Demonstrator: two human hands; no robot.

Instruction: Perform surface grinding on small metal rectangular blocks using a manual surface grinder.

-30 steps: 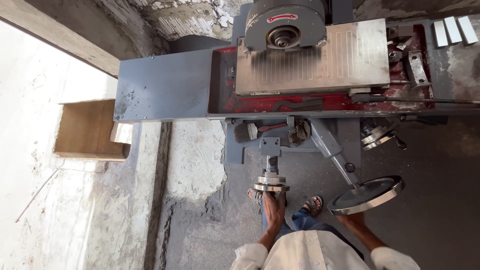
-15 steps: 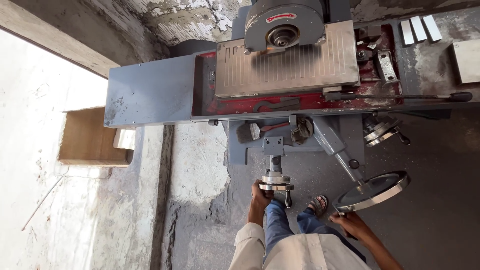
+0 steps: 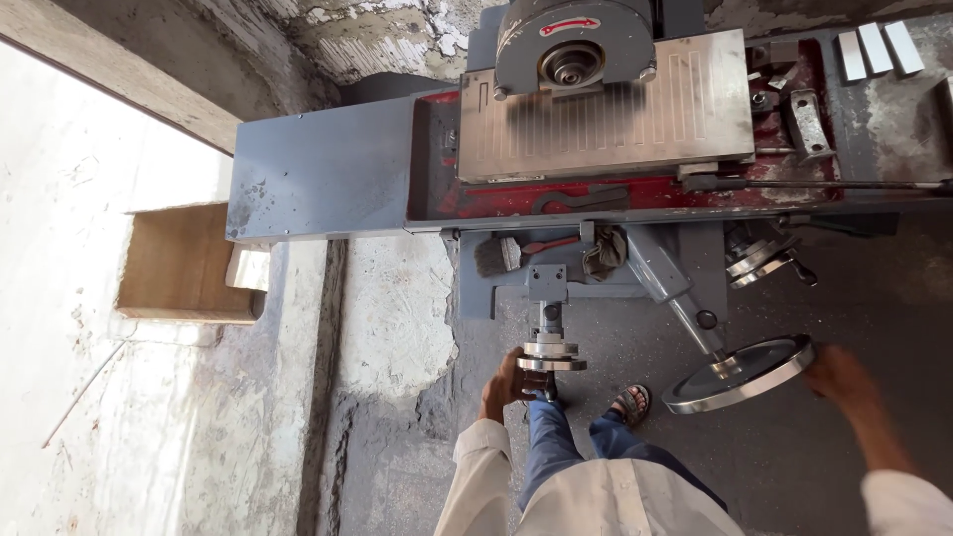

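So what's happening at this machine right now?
A person stands at a grey surface grinder, seen from above. Their left hand grips the small handwheel at the front of the machine, and their right hand is on the rim of the large handwheel. The grinding wheel head sits over the ribbed metal table. A brush and a rag rest on the front ledge. A cardboard box lies on the floor to the left.
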